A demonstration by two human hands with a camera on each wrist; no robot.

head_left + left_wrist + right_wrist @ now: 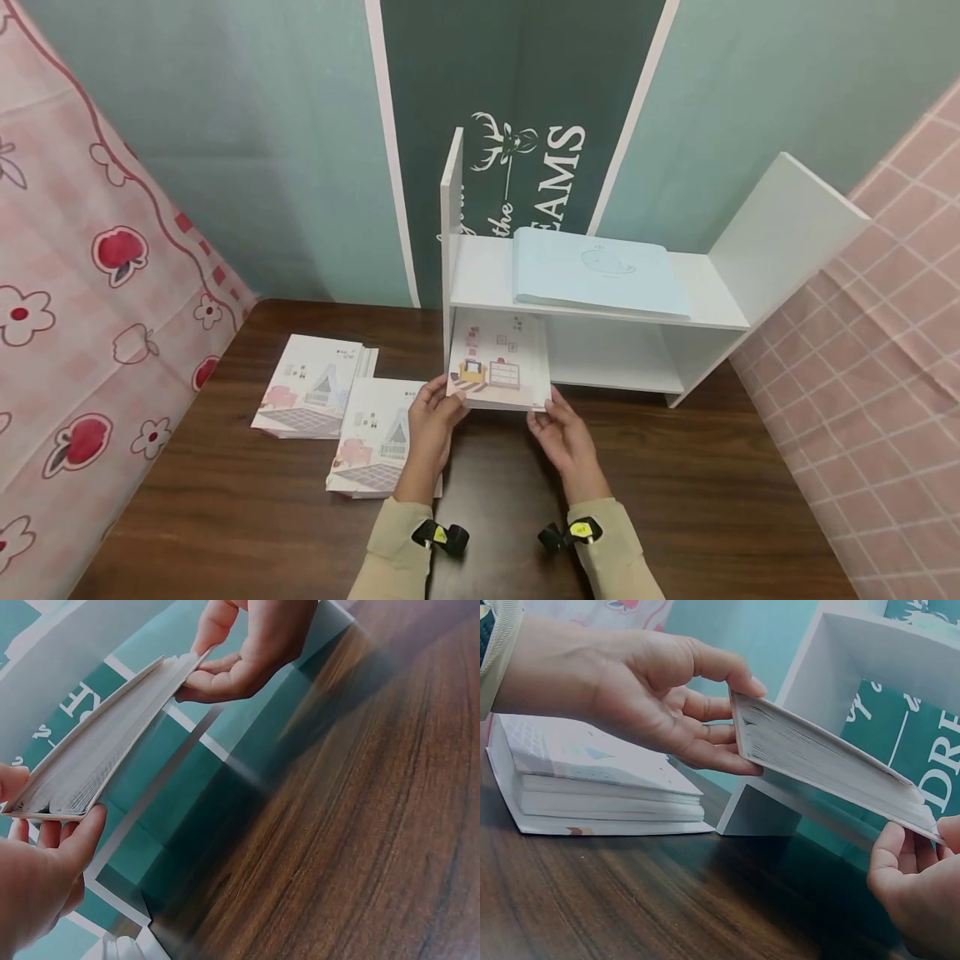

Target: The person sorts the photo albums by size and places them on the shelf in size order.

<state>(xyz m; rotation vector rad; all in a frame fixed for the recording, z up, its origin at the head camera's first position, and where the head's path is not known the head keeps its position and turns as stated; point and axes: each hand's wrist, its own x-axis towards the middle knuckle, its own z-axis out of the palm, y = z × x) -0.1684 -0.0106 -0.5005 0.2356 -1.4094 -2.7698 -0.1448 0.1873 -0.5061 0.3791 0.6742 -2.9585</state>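
Both hands hold a thick hardcover book (498,358) with a pink and yellow furniture picture on its cover. The left hand (433,421) pinches its near left corner, thumb on top and fingers beneath. At the near right corner the right hand (566,437) grips it, fingers under the edge. The book lies flat, its far part inside the lower left of a white shelf (615,346). In the right wrist view, the page block (825,757) faces the camera between both hands.
Light blue books (600,271) with a whale drawing lie on the upper shelf board. Left of the hands, two stacks of white books, a farther stack (307,387) and a nearer stack (375,437), rest on the dark wooden table (690,500). Upright side panels (452,217) bound the shelf.
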